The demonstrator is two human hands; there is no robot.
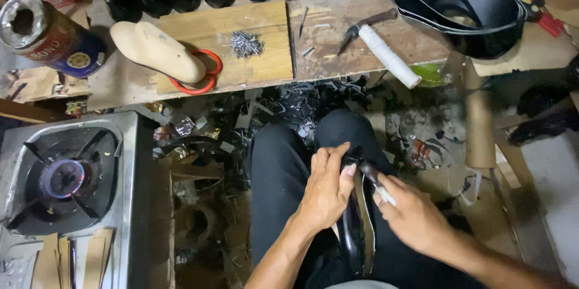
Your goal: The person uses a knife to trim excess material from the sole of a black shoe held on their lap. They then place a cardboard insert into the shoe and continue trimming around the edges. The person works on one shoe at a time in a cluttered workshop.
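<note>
A: Where is the black shoe?

B: On the person's lap, between the two hands. Its long axis runs near-and-far, one end up toward the fingers, the other down toward the body.

A: And the hands?

B: The left hand is closed around the shoe's upper end, thumb across it. The right hand grips a dark-handled tool just beside the left thumb, its tip at the shoe's top edge.

A: What lies beyond them?

B: The bench, well apart from both hands: a hammer with a white-wrapped handle lying diagonally, a heap of nails, a pale wooden shoe last. Far left of the left hand, a gas burner.
</note>
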